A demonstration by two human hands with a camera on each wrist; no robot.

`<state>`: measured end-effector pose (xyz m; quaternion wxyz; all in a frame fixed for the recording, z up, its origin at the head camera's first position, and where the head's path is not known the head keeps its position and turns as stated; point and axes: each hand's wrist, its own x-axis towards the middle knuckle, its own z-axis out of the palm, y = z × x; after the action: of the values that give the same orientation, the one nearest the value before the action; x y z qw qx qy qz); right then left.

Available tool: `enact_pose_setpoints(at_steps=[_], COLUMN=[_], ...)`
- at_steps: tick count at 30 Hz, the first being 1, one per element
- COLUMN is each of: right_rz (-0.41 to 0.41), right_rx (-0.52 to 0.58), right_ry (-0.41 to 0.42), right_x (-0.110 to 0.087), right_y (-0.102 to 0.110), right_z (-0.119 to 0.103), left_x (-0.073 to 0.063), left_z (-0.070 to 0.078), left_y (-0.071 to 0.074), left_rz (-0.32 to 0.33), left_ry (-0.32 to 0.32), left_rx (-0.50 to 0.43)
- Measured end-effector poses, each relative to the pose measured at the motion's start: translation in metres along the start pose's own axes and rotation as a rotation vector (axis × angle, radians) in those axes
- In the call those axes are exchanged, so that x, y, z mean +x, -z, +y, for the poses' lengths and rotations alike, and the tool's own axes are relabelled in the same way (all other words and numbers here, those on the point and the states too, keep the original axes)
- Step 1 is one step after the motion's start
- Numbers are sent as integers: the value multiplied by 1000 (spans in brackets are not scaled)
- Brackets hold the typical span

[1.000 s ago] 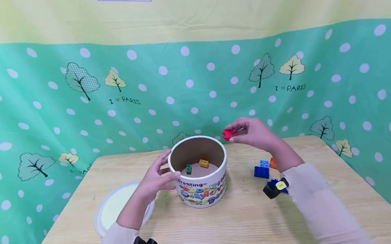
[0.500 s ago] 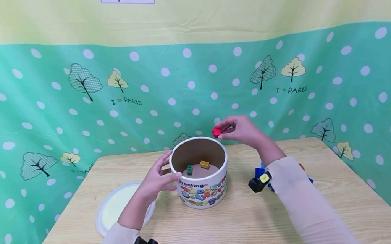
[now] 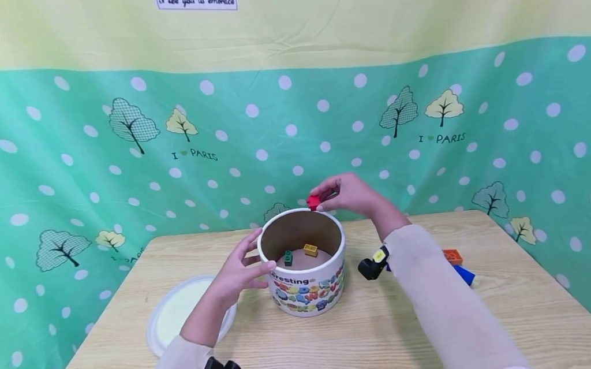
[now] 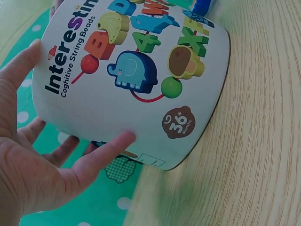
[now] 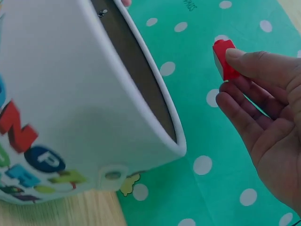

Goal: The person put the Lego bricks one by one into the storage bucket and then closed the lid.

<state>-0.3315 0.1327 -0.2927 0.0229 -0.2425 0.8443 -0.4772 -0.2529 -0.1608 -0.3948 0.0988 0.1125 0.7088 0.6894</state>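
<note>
My right hand (image 3: pixel 351 194) pinches a small red toy brick (image 3: pixel 313 202) between thumb and fingers, above the far right rim of a round white bucket. In the right wrist view the red brick is outside the rim's outline, apart from it. The bucket (image 3: pixel 309 290) stands upright and uncovered, with colourful letters printed on its side. My left hand (image 3: pixel 237 273) rests on its left side, fingers spread and thumb on the front near the rim. Inside, on the bottom, lie a green brick (image 3: pixel 288 258) and a yellow brick (image 3: pixel 310 250), apart from each other.
A round white lid (image 3: pixel 173 318) lies flat on the wooden table, left of the bucket and partly behind my left forearm. To the right are an orange brick (image 3: pixel 452 256) and a blue brick (image 3: pixel 464 275); my right sleeve hides part of that group. A green dotted cloth (image 3: pixel 293 150) hangs behind.
My right hand has moved left with the red brick, from right of the bucket to above its rim. My left hand keeps its place on the bucket.
</note>
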Motion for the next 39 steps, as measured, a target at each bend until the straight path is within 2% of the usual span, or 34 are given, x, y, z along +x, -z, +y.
enact_pose_setpoints(at_steps=[6, 11, 16, 28, 34, 39], right_rz=[-47, -75, -82, -17, 11, 30], right_rx=[37, 16, 37, 150, 145, 147], right_ry=[-26, -31, -48, -39, 0, 1], right_x=[9, 13, 15, 14, 5, -7], right_y=[-6, -11, -14, -22, -23, -24], right_z=[4, 9, 10, 13, 13, 17], left_x=[1, 1, 1, 0, 0, 0], left_z=[0, 1, 2, 2, 2, 1], left_y=[0, -1, -1, 0, 0, -1], left_rz=[-2, 0, 2, -4, -3, -3], left_ry=[1, 9, 9, -2, 0, 2], left_rx=[9, 10, 11, -3, 0, 4])
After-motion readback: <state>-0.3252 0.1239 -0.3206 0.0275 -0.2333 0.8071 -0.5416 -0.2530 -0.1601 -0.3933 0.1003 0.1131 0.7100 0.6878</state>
